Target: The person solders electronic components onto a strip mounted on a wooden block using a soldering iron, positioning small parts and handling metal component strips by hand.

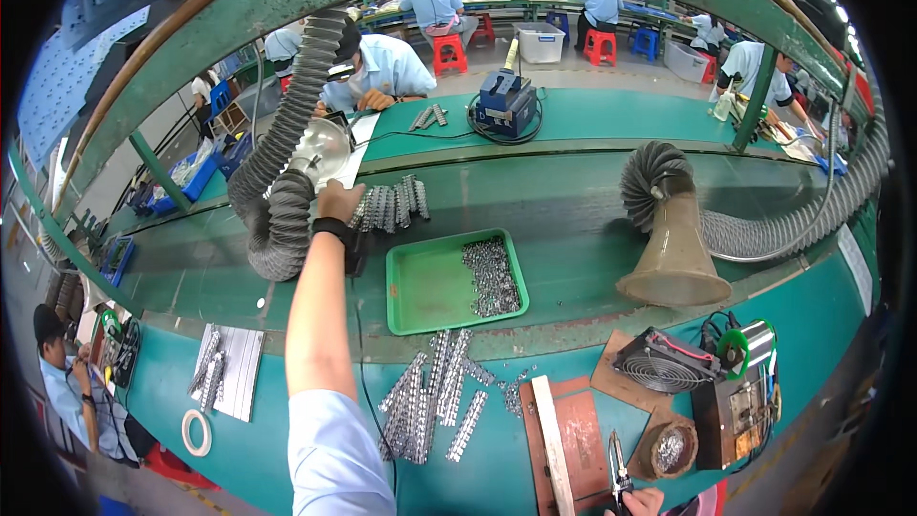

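Observation:
My left arm stretches forward over the belt, and my left hand [339, 201] is at the near end of a row of silver metal strips [394, 205]. Its fingers are mostly hidden behind the back of the hand, so whether it grips a strip cannot be told. At the lower right edge, my right hand [645, 501] is closed round the dark handle of a soldering iron [619, 466], its metal tip pointing away from me. The iron is between a wooden bar [552, 444] on a reddish-brown board [585, 435] and a small bowl of silvery bits [672, 449].
A green tray [411, 315] of small metal parts sits on the belt [564, 220]. More strips [425, 401] lie on the bench. A fume funnel [674, 253], a grey hose [291, 115], a fan [664, 360] and a solder reel [734, 349] stand around. Opposite, a co-worker [387, 67] leans over the table.

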The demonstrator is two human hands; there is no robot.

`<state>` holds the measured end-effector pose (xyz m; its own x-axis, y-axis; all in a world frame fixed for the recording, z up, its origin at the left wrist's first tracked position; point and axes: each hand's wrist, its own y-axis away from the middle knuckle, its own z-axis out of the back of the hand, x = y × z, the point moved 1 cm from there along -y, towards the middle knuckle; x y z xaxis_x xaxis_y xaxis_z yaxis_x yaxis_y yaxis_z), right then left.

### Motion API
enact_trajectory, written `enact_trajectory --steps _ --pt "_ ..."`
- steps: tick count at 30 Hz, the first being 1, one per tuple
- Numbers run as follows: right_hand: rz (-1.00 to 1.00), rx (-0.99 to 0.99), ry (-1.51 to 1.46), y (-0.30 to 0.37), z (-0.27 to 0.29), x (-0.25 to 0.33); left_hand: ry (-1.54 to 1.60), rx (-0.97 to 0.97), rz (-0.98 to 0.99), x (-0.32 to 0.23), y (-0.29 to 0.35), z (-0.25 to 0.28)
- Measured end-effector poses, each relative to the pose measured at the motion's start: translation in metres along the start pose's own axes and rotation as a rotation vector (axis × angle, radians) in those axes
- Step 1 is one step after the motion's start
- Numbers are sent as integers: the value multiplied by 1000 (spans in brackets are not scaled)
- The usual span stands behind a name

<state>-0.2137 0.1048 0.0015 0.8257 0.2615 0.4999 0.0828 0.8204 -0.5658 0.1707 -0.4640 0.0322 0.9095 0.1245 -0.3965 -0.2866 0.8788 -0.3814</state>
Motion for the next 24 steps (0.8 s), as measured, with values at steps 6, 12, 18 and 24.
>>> enact_trajectory --steps 6,12,18,24 --pt "-17 19 -74 0 4 4 258 212 -111 32 57 98" --pt "-61 109 -176 1 8 -2 -6 366 -264 24 209 170" --pt "-44 64 -326 5 2 -7 217 618 -226 9 320 170" --pt "-68 -7 -357 13 4 -6 378 573 -241 -29 317 145"
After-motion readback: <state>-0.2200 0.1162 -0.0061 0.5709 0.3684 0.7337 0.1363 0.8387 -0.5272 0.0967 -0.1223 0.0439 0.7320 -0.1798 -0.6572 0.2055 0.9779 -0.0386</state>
